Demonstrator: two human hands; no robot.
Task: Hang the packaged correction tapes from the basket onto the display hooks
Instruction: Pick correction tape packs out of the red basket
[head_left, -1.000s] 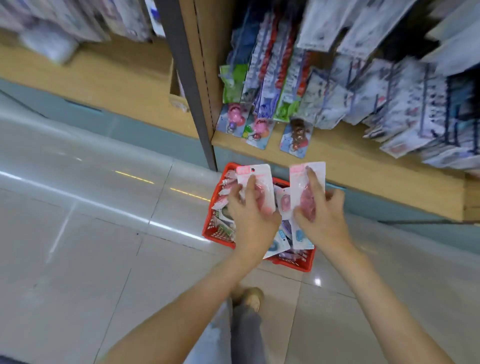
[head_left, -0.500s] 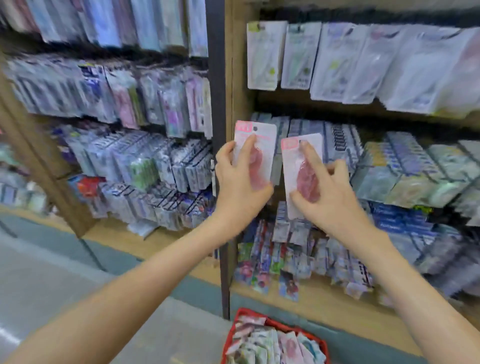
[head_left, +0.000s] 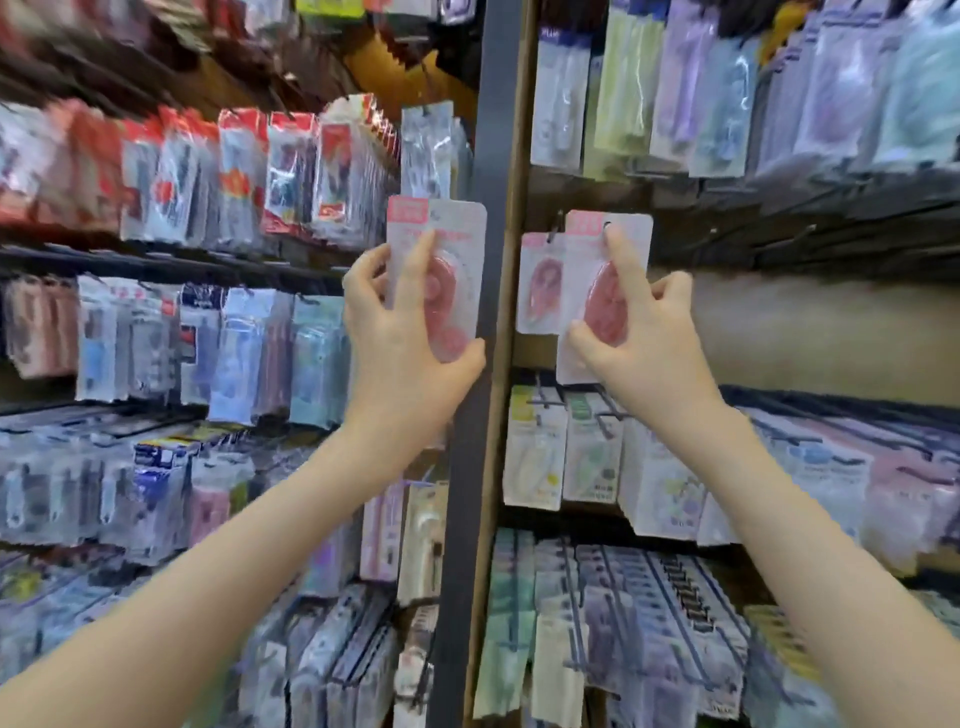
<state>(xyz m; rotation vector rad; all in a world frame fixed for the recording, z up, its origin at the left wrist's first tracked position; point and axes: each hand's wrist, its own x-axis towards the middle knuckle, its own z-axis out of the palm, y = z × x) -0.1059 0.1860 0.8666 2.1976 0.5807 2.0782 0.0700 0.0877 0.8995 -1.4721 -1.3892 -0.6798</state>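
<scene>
At centre frame the right hand (head_left: 639, 338) pinches a pink correction tape pack (head_left: 584, 270) upright, index finger laid up its face toward the hang hole. That hole sits just right of the hook (head_left: 556, 231) already carrying 1 matching pack (head_left: 540, 283), so this hand is nearer. The left hand (head_left: 405, 338) pinches a 2nd pack (head_left: 457, 228) upright, left of the dark upright post (head_left: 483, 467). The hook tip is blurred; the basket is out of view

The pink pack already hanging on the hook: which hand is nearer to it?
Right. The right hand holds a second pack just beside the hanging pack; the left hand, holding another pack, is across the dark post.
</scene>
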